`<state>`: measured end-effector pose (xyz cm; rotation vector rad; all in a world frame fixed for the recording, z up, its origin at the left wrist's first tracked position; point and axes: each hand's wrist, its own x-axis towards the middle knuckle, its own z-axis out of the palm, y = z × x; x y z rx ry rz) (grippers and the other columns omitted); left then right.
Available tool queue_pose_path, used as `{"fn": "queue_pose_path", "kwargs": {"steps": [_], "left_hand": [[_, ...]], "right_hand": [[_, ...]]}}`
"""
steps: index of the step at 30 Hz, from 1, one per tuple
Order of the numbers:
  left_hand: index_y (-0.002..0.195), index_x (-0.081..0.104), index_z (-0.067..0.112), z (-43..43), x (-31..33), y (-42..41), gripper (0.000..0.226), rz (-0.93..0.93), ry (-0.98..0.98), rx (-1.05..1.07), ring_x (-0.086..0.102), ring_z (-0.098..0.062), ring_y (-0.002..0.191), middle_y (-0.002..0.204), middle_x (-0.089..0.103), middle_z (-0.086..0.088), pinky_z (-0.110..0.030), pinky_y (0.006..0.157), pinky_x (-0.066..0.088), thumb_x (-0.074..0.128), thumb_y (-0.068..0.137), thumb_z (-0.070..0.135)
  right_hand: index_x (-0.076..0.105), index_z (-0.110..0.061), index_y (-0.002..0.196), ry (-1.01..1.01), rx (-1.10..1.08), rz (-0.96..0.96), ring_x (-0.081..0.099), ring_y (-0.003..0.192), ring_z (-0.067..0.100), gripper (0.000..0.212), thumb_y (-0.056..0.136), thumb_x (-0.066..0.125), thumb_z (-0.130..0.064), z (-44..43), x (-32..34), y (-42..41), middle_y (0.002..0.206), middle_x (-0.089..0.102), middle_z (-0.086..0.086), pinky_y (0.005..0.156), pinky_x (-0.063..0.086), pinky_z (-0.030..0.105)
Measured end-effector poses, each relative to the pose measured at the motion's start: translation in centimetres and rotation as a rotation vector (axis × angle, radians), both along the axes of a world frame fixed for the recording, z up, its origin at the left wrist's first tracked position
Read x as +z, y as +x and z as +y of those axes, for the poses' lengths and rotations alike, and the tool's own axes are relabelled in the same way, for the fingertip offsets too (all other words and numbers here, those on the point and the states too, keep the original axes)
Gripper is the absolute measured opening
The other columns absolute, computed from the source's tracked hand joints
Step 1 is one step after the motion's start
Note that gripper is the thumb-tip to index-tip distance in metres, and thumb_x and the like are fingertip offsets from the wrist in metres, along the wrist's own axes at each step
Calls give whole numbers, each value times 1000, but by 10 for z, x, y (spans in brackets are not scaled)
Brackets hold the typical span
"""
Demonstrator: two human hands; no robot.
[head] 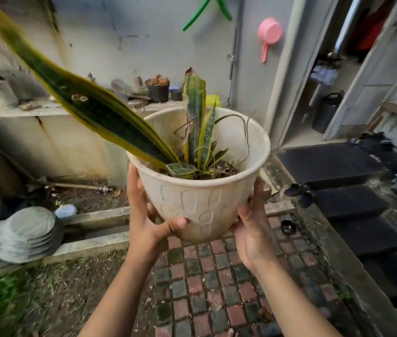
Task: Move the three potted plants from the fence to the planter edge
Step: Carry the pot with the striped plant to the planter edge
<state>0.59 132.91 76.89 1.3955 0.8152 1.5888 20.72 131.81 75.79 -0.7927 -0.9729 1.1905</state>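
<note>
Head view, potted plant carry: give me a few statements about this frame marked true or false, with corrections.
1. Both hands hold the white pot. True: the left hand and right hand grip its lower sides.
2. The pot rests on the brick paving. False: it is held up in the air above the paving.
3. A pink scoop hangs on the wall behind. True.
4. The plant's long leaf leans toward the right of the view. False: it leans up and to the left.
5. A small black pot sits on the ledge behind. True.
</note>
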Motion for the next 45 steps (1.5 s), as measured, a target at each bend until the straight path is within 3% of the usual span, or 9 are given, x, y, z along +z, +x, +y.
{"fn": "queue_pose_path", "kwargs": {"steps": [3,7,10,14,18,27,34,40,45], "left_hand": [[157,30,28,58,-19,8,123,-150,-152,87,51,-26,133,145,52,-1,-46,113,42,94,57,62],[150,30,11,133,-61,7,123,-143,-317,151,44,-28,126,140,45,-8,-48,109,36,93,58,64],[165,17,16,191,-99,1,137,-24,-316,69,45,-31,150,168,36,-13,-41,117,46,93,60,64],[170,0,26,256,-182,-17,150,32,-273,-84,39,-22,157,175,24,-5,-33,119,47,98,59,55],[169,1,29,300,-296,-27,155,38,-269,-67,39,-28,157,173,30,-5,-54,124,41,100,52,58],[169,-5,16,327,-581,-13,153,54,-211,84,34,-33,159,175,24,-15,-62,128,31,95,61,58],[165,-15,29,322,-742,7,151,70,-162,104,22,-13,164,180,5,4,-46,133,26,92,63,59],[161,-19,30,336,-838,26,150,111,-132,113,23,25,148,153,11,59,-2,114,31,94,63,40],[156,-7,48,364,-874,30,137,144,-106,136,17,12,158,159,8,54,-17,128,24,88,61,71]], "right_hand": [[46,-49,149,-59,51,8,65,131,15,98,65,95,-57,69,-21,9,144,67,-13,96,60,40],[47,-43,151,-133,90,7,61,137,15,94,70,92,-57,159,-58,6,151,62,-9,97,59,32],[31,-35,163,-195,98,56,52,146,21,118,66,90,-66,212,-105,-4,164,48,-3,97,59,35],[23,-33,166,-204,56,96,44,152,24,124,67,88,-68,267,-191,-16,169,40,-1,107,55,41],[26,-36,165,-206,40,113,48,149,24,119,69,87,-68,312,-301,-23,167,44,-1,106,56,45],[25,-31,166,-85,55,25,51,148,21,105,81,75,-68,358,-574,-25,164,48,-3,107,55,41],[29,-33,165,-50,105,28,47,151,20,105,79,81,-64,359,-755,-17,167,44,-4,116,49,44],[34,-30,163,-47,39,56,51,147,15,97,83,78,-63,386,-852,-5,162,52,-8,114,50,35],[30,-34,161,-47,-4,29,52,144,4,88,90,72,-62,405,-897,-2,157,54,-22,113,49,27]]}}
